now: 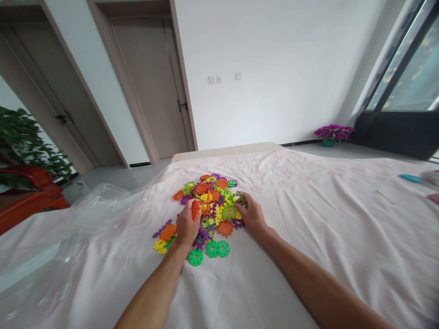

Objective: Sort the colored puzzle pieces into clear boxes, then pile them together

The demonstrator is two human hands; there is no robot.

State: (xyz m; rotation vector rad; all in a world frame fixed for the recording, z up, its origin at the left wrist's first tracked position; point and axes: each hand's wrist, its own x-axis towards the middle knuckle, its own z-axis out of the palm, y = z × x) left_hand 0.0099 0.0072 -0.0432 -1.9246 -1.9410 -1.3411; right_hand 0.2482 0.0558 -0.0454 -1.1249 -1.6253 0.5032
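A heap of colourful plastic interlocking discs (219,212), some round and notched, some square with toothed edges, lies on the cloth. My left hand (188,224) is closed at the heap's left side around orange interlocking discs (195,209), which look joined and stick out past the fingers. At the right side, my right hand (253,214) has thumb and fingers curled about a green interlocking disc (242,199), partly hidden by the fingers. Closer to me lie loose green discs (213,249), with an orange square piece (225,228) just beyond them.
A wrinkled pale pink cloth (308,237) covers the surface. Clear plastic packaging (106,205) spreads along the left, near a red wooden chair arm (32,183). Toward the right edge are a blue object (411,178) and a thin stick (385,197).
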